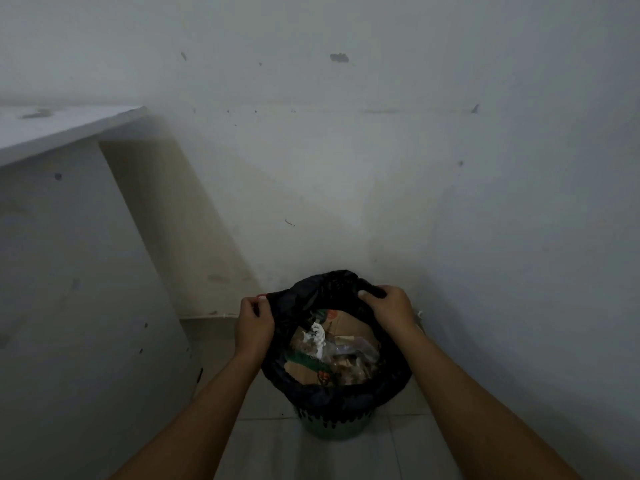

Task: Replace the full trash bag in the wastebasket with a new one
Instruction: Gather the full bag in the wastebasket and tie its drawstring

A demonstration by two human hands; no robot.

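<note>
A green wastebasket (332,427) stands on the floor by the wall, lined with a black trash bag (332,393). The bag's mouth gapes wide and shows cardboard, crumpled plastic and paper scraps (332,351) inside. My left hand (253,323) pinches the bag's rim on the left side. My right hand (389,306) grips the rim at the far right, lifted a little off the basket. The bag's near edge still folds over the basket's rim. No new bag is in view.
A white wall (381,150) rises right behind the basket. A white desk or cabinet panel (69,254) stands close on the left, its top (52,129) overhanging. Pale floor tiles (277,455) lie in front of the basket.
</note>
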